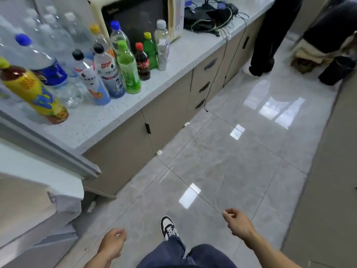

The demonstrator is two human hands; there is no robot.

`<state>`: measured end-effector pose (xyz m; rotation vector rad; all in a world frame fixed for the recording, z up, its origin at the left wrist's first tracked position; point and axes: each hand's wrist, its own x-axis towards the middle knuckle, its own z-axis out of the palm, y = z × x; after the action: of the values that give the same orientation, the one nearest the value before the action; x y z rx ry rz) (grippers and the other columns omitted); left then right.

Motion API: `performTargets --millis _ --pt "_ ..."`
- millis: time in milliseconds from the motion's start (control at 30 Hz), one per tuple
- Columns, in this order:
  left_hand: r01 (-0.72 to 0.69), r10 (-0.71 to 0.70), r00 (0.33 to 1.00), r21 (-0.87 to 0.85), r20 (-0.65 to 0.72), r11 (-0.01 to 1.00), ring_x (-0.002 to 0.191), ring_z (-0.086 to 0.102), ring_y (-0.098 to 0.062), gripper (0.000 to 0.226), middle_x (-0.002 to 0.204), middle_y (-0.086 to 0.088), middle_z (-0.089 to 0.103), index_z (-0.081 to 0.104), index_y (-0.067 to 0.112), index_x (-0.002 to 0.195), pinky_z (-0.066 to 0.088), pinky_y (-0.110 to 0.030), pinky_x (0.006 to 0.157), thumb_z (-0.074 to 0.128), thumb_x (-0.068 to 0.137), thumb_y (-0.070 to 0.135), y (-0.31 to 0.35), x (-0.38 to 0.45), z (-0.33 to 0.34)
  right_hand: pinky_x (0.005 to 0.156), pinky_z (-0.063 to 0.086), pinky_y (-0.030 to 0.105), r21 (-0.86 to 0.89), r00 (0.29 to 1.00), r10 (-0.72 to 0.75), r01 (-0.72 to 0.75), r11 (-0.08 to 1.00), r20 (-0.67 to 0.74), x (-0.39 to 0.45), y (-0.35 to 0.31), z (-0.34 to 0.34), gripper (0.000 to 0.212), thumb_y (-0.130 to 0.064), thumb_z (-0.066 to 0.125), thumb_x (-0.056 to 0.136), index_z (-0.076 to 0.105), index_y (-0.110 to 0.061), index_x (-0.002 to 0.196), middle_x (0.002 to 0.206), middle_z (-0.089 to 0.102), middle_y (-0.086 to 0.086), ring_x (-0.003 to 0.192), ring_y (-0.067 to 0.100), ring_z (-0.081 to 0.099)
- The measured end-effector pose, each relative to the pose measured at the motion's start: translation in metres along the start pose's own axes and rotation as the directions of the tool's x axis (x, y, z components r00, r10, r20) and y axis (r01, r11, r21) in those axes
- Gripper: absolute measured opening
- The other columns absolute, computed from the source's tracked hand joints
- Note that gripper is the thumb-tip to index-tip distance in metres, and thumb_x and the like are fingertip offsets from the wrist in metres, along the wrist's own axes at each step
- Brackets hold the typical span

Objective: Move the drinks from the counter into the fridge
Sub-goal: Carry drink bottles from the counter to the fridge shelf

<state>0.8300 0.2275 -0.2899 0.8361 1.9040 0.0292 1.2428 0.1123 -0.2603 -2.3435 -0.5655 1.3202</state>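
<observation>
Several drink bottles stand on the pale counter point(108, 124) at the upper left: a yellow-labelled tea bottle point(36, 91), a big blue-capped water bottle point(48, 70), a green bottle point(128, 69), a small cola bottle point(142, 61) and white-labelled ones point(109, 72). The fridge point(32, 192) shows at the lower left with its door edge point(58, 151) swung out. My left hand point(113, 243) hangs low over the floor, fingers loosely curled, holding nothing. My right hand point(236, 221) is also low, to the right, loosely curled and empty. Both are far from the bottles.
A microwave point(135, 18) stands behind the bottles, with black cables and gear point(208, 18) further along the counter. Another person's dark legs point(268, 39) stand by the far cabinets, near a black bin point(336, 70). Glossy grey floor tiles point(222, 161) lie ahead.
</observation>
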Motion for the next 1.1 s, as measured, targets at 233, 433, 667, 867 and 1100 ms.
performTargets --millis 233,433,667,867,1100 --pt "-0.136 0.136 0.991 -0.184 -0.014 0.974 0.084 0.065 -0.02 0.015 0.093 0.0 0.07 0.065 0.024 0.087 0.05 -0.03 0.067 0.055 0.095 0.032 0.127 -0.005 0.006 0.067 0.053 0.036 -0.136 0.998 0.042 -0.049 0.99 -0.048 0.082 -0.048 -0.038 0.019 -0.03 0.078 0.079 0.071 -0.012 0.079 0.07 0.07 0.008 0.062 0.023 0.063" --pt "-0.211 0.174 0.975 -0.348 -0.135 0.914 0.083 0.064 -0.02 0.014 0.094 -0.004 0.072 0.067 0.015 0.096 0.049 -0.032 0.069 0.059 0.096 0.026 0.198 -0.009 0.018 0.064 0.045 0.018 -0.227 0.999 -0.033 0.029 0.974 -0.015 0.154 -0.109 -0.048 0.02 0.006 0.084 0.069 0.067 0.001 0.061 0.058 0.065 0.02 0.061 0.029 0.063" --pt "-0.243 0.066 0.918 -0.422 -0.392 0.873 0.074 0.069 -0.02 0.023 0.076 -0.003 0.072 0.07 0.012 0.083 0.056 -0.039 0.072 0.058 0.097 0.024 0.273 -0.024 0.038 0.065 0.044 0.029 -0.22 0.943 -0.206 0.267 0.938 0.262 0.235 -0.265 -0.067 0.016 -0.013 0.074 0.086 0.069 0.002 0.088 0.072 0.066 0.016 0.067 0.022 0.056" --pt "-0.349 0.046 0.834 -0.46 -0.55 0.817 0.074 0.071 -0.012 0.029 0.076 0.005 0.075 0.071 0.017 0.077 0.06 -0.038 0.074 0.059 0.096 0.036 0.321 -0.04 0.025 0.069 0.049 0.034 -0.153 0.813 -0.366 0.475 0.867 0.453 0.243 -0.378 -0.038 0.016 -0.028 0.066 0.093 0.067 -0.015 0.104 0.081 0.068 0.004 0.07 0.021 0.061" --pt "-0.456 0.107 0.707 -0.336 -0.699 0.824 0.071 0.064 0.002 0.009 0.081 0.017 0.068 0.061 0.041 0.082 0.051 -0.027 0.065 0.068 0.086 0.044 0.344 -0.042 -0.012 0.079 0.056 0.03 -0.029 0.639 -0.572 0.68 0.733 0.515 0.204 -0.466 0.006 0.02 -0.032 0.066 0.093 0.066 -0.02 0.109 0.086 0.069 -0.003 0.083 0.012 0.066"
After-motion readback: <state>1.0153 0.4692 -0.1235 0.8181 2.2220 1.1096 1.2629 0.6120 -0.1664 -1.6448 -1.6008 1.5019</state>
